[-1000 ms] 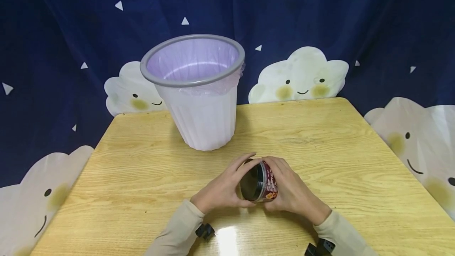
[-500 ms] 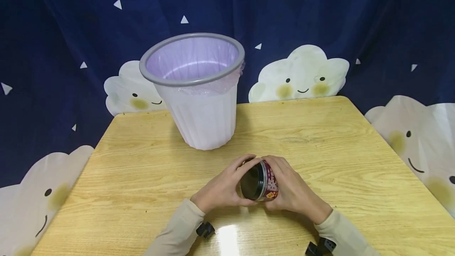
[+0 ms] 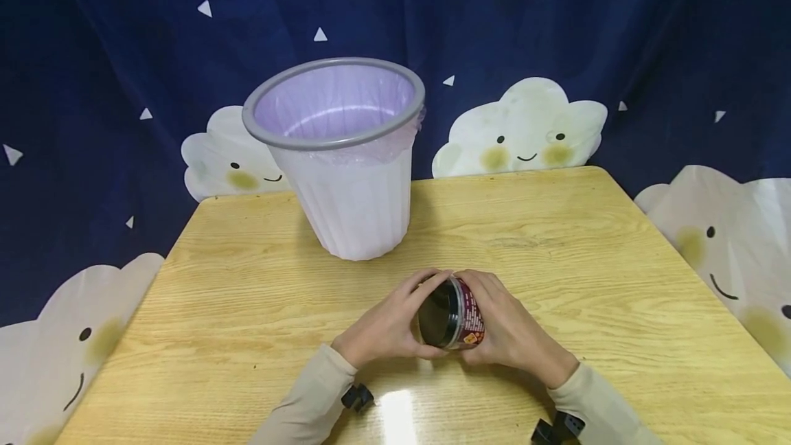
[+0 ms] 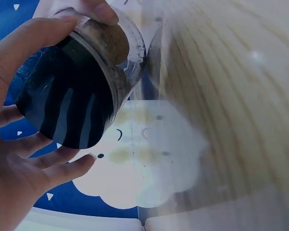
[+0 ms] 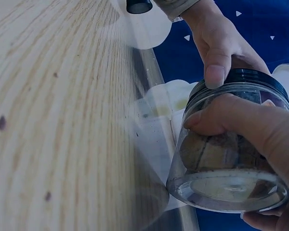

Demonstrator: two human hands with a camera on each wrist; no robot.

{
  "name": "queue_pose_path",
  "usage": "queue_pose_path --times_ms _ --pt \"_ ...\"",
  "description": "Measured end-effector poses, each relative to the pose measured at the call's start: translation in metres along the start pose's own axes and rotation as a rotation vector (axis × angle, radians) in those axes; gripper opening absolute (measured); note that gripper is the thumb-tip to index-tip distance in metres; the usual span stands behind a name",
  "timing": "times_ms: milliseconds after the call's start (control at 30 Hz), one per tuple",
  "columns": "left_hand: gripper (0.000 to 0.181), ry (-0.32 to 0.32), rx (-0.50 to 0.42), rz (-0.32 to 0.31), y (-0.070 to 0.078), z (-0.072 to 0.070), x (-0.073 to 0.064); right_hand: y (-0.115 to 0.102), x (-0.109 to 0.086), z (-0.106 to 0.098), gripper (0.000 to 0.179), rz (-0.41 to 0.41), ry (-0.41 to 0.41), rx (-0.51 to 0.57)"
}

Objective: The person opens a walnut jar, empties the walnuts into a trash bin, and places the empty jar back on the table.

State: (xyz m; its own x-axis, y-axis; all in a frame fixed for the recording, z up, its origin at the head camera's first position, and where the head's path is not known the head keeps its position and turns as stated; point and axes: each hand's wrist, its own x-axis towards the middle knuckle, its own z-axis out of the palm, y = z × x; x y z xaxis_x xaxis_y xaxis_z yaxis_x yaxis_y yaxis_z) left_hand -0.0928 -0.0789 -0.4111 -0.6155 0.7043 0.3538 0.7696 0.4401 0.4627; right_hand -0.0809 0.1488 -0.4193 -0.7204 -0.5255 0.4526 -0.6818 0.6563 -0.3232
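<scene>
A clear jar with a black lid and a dark red label lies tilted sideways, low over the table, its lid facing left. Something brownish shows inside. My left hand grips the lid end, thumb on the near side and fingers across the far side. Around the jar's body, my right hand is wrapped, its thumb below the lid in the right wrist view. The jar's base rim is close to or touching the tabletop; I cannot tell which.
Toward the back left of the wooden table stands a white waste bin with a grey rim and a purple liner. Behind the table hangs a dark blue curtain printed with clouds. Small dark specks dot the tabletop.
The left index finger has shifted slightly along the lid's upper edge. Otherwise both hands and the jar stay almost in place.
</scene>
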Motion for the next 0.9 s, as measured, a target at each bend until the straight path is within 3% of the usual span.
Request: queue_pose_path --times_ms 200,900 --pt "0.116 0.028 0.014 0.046 -0.0010 0.0010 0.0019 0.0005 -0.0009 0.0007 0.114 0.002 0.003 0.010" --pt "0.110 -0.002 -0.038 -0.008 0.0009 0.0002 0.0008 0.0014 -0.0006 0.0000 0.114 0.004 -0.003 0.011"
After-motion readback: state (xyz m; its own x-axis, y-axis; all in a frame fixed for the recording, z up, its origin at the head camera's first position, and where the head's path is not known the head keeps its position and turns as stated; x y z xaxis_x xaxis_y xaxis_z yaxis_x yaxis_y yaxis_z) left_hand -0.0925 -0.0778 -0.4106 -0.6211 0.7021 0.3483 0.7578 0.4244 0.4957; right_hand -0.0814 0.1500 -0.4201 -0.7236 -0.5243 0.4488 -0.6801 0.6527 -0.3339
